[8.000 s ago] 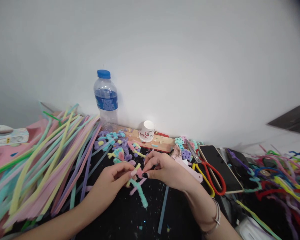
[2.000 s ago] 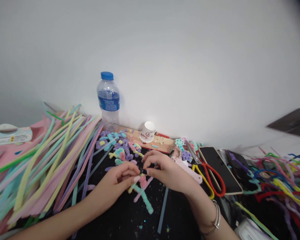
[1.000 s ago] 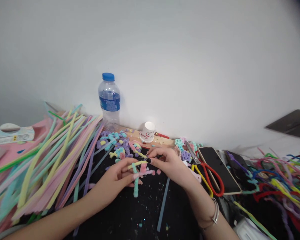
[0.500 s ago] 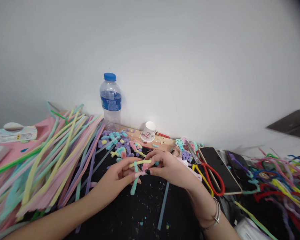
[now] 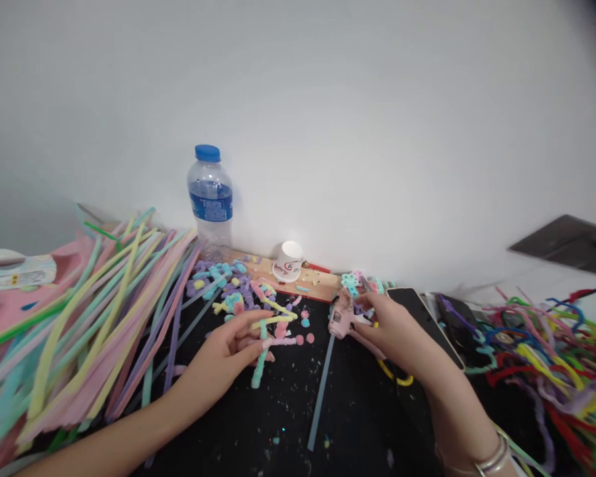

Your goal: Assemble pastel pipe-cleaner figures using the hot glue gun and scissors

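My left hand (image 5: 238, 341) pinches a small figure of twisted pipe cleaner (image 5: 257, 371), with mint, yellow and lilac-pink strands sticking out past the fingers. My right hand (image 5: 385, 328) is closed around a pink glue gun (image 5: 338, 324), its fingers covering much of the body and handle. A long translucent glue stick (image 5: 320, 397) runs from the gun's back end toward me. Behind and under the right hand are scissors; only a yellow handle loop (image 5: 397, 379) shows clearly. Small pink pompoms (image 5: 310, 338) lie between the hands.
Long pastel pipe cleaners (image 5: 94, 318) heap up at left. Finished twisted pieces (image 5: 233, 285) lie before the bottle (image 5: 209, 199) and paper cup (image 5: 288, 262) by the wall. At right are a phone (image 5: 422, 318) and a tangle of bright pipe cleaners (image 5: 546, 371).
My right hand has let go of the pipe-cleaner figure, moved right and taken hold of the glue gun. The left hand keeps the figure nearly in place. The view has shifted slightly.
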Demonstrator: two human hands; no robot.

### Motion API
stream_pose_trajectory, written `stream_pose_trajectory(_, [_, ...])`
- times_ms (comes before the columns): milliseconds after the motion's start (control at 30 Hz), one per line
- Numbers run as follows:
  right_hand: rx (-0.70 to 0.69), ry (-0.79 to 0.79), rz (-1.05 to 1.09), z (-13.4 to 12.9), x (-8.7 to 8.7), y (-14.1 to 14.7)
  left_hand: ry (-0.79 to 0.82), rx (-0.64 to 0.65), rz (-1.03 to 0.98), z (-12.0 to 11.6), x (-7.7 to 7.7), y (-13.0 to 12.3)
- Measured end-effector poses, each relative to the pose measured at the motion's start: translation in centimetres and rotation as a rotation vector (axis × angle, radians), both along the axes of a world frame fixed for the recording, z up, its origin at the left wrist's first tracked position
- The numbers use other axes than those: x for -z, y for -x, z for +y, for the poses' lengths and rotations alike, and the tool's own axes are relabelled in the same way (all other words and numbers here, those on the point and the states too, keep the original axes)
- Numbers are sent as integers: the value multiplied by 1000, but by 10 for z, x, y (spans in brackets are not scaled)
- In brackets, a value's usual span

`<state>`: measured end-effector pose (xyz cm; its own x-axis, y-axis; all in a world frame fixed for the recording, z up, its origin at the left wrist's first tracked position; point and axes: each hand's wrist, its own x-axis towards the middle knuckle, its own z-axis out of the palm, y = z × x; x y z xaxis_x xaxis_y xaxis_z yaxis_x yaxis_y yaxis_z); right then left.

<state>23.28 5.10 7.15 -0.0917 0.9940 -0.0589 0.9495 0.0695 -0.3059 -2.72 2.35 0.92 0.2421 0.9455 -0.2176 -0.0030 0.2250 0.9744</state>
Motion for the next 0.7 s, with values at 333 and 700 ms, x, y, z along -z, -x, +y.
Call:
stream_pose_trajectory(333, [257, -127, -243, -28, 57, 7, -7, 12, 10, 0, 6, 2])
stream_pose_trajectory(700, [388, -303, 474, -43, 52, -4, 3, 17, 7, 1, 3, -1])
